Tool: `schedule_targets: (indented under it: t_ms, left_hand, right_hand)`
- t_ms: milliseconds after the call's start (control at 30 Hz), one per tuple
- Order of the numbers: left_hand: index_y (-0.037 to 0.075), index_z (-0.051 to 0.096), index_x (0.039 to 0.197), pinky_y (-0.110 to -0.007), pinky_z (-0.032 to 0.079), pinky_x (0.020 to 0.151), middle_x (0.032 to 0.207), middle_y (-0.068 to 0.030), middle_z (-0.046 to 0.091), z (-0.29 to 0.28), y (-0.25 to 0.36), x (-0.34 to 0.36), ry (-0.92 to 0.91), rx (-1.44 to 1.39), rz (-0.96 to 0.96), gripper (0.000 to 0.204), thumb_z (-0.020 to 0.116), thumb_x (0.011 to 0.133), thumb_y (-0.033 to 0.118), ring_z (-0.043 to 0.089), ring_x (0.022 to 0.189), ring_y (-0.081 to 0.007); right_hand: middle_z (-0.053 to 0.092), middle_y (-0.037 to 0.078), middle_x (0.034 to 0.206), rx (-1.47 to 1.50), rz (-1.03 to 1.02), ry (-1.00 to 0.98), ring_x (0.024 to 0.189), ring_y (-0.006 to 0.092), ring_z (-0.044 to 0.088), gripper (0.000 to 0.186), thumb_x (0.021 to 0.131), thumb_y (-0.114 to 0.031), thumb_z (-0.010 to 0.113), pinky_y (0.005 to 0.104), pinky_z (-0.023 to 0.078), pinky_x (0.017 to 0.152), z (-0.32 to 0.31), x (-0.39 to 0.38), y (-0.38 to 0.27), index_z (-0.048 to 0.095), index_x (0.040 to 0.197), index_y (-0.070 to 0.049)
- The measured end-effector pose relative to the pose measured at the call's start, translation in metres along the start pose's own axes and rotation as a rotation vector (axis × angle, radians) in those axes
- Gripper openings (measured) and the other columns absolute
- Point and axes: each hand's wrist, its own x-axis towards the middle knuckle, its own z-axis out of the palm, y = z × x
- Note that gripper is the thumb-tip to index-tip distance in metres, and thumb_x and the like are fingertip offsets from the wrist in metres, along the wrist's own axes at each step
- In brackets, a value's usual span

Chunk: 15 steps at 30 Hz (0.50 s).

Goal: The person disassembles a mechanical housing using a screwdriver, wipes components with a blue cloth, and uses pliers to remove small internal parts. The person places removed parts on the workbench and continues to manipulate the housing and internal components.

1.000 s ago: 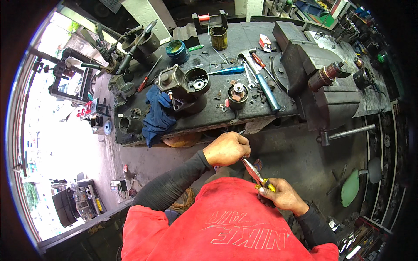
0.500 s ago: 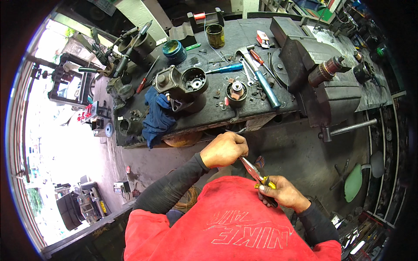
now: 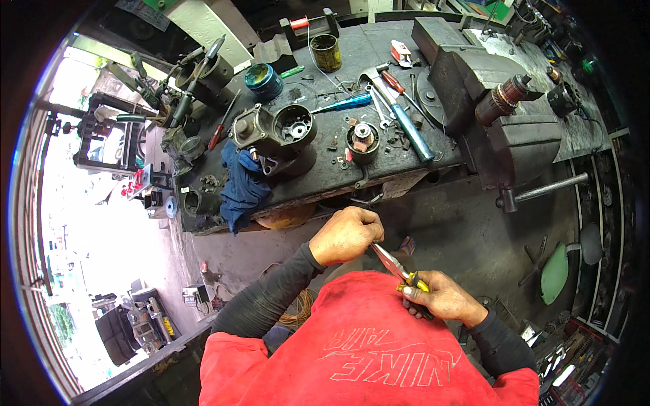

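Note:
My right hand (image 3: pixel 437 298) grips long-nose pliers with yellow-and-black handles (image 3: pixel 417 284) and slim metal jaws pointing up and left. My left hand (image 3: pixel 345 235) is closed at the jaws' tip, pinching something I cannot make out. Both hands are low in front of my red shirt, short of the bench. On the black bench (image 3: pixel 369 57) are a metal motor housing (image 3: pixel 257 132), a dark round part with a metal centre (image 3: pixel 359 142), a hammer with a teal handle (image 3: pixel 413 132), screwdrivers, wrenches and small loose parts.
A large vise (image 3: pixel 508 155) holds a copper-wound armature (image 3: pixel 501 101) at the right. A blue cloth (image 3: pixel 244 179) hangs over the front edge. Tins and tool holders stand at the back. A green stool (image 3: pixel 554 274) is at the right, and a bright opening is at the left.
The view has turned slightly, so the bench appears a little higher and to the left. My hands keep almost the same grip and position on the pliers.

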Motion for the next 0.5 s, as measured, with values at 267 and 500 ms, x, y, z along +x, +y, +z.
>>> schedule_targets:
  t_ms: [267, 500]
  left_hand:
    - [-0.001, 0.074, 0.09, -0.031, 0.048, 0.055, 0.074, -0.0062, 0.069, 0.004, -0.004, -0.002, 0.013, -0.12, -0.061, 0.024, 0.058, 0.09, 0.017, 0.059, 0.057, -0.0131]
    - [0.001, 0.074, 0.089, -0.03, 0.048, 0.055, 0.073, -0.0055, 0.068, 0.006, -0.004, -0.006, 0.019, -0.091, -0.079, 0.023, 0.059, 0.09, 0.018, 0.059, 0.058, -0.0123]
  right_hand:
    - [0.066, 0.0, 0.084, -0.055, -0.007, 0.001, 0.072, 0.0082, 0.062, 0.026, 0.107, -0.028, 0.062, 0.0266, 0.052, 0.062, 0.002, 0.002, 0.003, 0.062, 0.106, -0.002]
    - [0.063, 0.001, 0.076, 0.006, -0.009, 0.042, 0.061, 0.0084, 0.058, 0.03, 0.104, -0.031, 0.067, 0.0279, 0.048, 0.053, 0.009, 0.005, 0.007, 0.062, 0.101, -0.002]
